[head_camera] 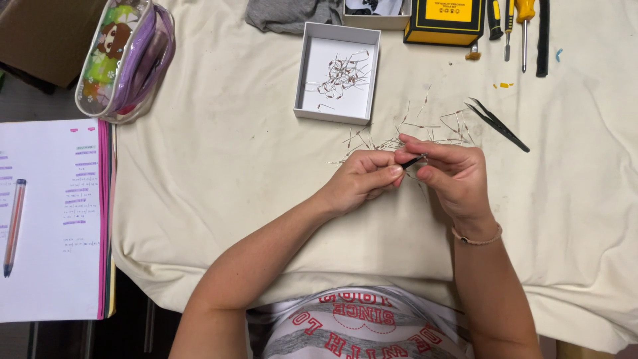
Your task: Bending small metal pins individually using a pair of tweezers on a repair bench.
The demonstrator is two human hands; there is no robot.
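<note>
My left hand and my right hand meet over the middle of a cream cloth. Both pinch a small black piece between their fingertips; its exact kind is too small to tell. Just beyond my fingers lies a scatter of thin wire-legged parts on the cloth. A white open box farther back holds several more of the same parts. Black tweezers lie to the right of the scatter, untouched.
A clear pencil case sits at the back left. An open notebook with a pencil lies left of the cloth. A yellow-and-black box, screwdrivers and a grey cloth line the far edge.
</note>
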